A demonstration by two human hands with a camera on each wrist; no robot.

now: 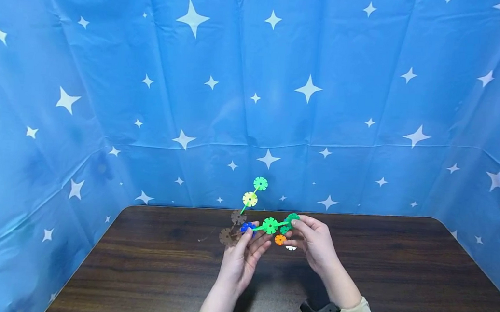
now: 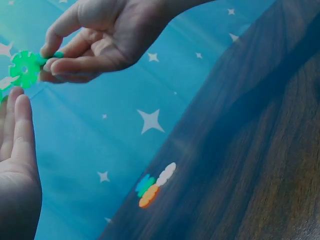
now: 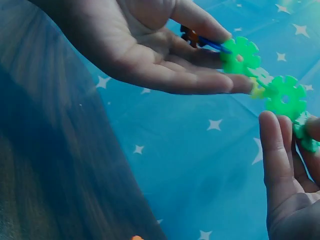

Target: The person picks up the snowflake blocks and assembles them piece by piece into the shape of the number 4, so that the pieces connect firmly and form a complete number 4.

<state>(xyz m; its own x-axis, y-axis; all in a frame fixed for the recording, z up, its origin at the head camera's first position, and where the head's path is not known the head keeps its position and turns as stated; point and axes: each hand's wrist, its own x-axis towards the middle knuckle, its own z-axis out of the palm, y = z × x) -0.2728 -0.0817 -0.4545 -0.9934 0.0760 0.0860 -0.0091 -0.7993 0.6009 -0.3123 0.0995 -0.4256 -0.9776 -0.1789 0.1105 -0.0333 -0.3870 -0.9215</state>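
A chain of slotted flower-shaped plastic discs hangs between both hands above the table. My left hand (image 1: 239,258) pinches the blue disc (image 1: 247,228) between thumb and fingers. From there brown discs (image 1: 239,217), a yellow disc (image 1: 250,199) and a green disc (image 1: 260,184) run upward. Another green disc (image 1: 270,225) joins the blue side to the chain's right end. My right hand (image 1: 319,244) pinches the end green disc (image 1: 291,220). In the right wrist view, the right fingertips lie close beneath the middle green disc (image 3: 285,98).
On the table (image 1: 159,265) lie a loose orange disc (image 2: 149,196), a white disc (image 2: 166,174) and a green disc (image 2: 146,186) with a blue one against it. A blue star-patterned curtain (image 1: 218,115) stands behind the table's back edge.
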